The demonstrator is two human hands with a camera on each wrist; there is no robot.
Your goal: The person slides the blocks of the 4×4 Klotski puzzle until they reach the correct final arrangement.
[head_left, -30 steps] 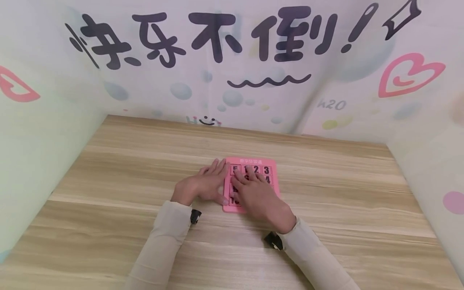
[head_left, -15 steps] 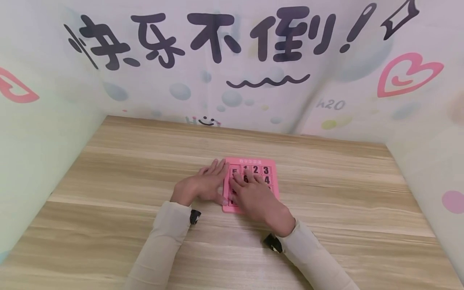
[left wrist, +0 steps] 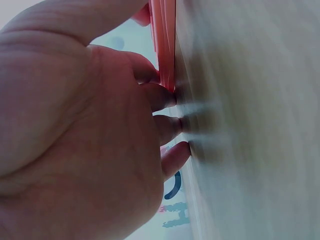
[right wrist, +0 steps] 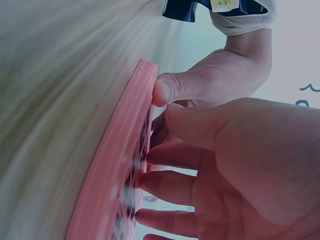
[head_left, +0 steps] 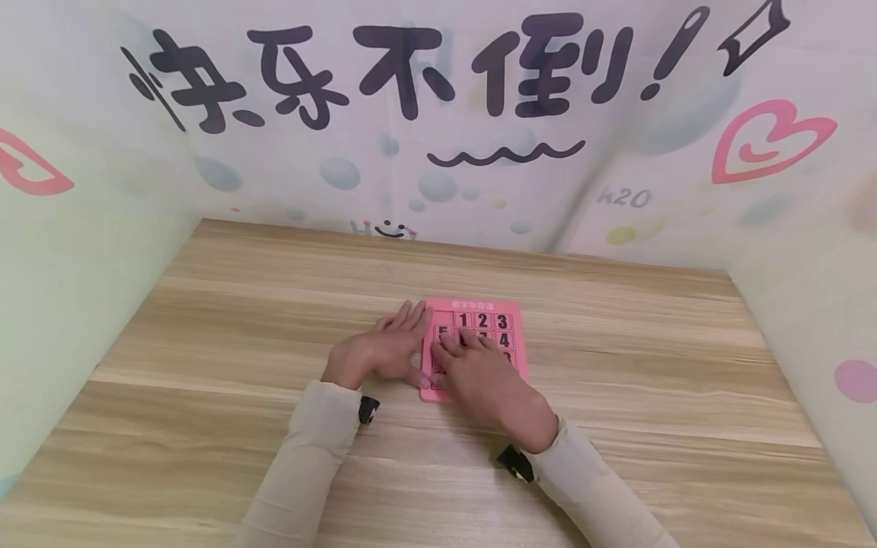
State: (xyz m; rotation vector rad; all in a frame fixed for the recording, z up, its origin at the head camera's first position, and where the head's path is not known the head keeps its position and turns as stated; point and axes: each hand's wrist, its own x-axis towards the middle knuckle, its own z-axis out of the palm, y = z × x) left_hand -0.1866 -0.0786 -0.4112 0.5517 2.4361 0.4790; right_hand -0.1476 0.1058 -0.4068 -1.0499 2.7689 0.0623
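Note:
A pink sliding number puzzle (head_left: 515,308) lies flat on the table, its tiles printed with black numerals. Tiles 1, 2 and 3 line its top row, and a gap shows at the top left corner, above tile 5 (head_left: 443,333). My left hand (head_left: 390,352) steadies the puzzle's left side, thumb on the frame near the lower corner; in the left wrist view its fingertips meet the table beside the pink edge (left wrist: 165,45). Over the lower tiles spreads my right hand (head_left: 483,380), covering many of them. Its extended fingertips (right wrist: 145,216) touch the tile faces in the right wrist view.
The wood-grain table (head_left: 240,320) extends around the puzzle. Behind it hangs a white printed backdrop (head_left: 288,183) with large black characters, and pale panels stand at both sides. A black wrist strap (head_left: 368,409) sits at the left cuff, another strap (head_left: 515,463) at the right.
Tile 5 has slid down from the top left corner, leaving the gap there. My right fingers have drawn slightly toward me, uncovering tile 1 and tile 7. My left hand stays in place.

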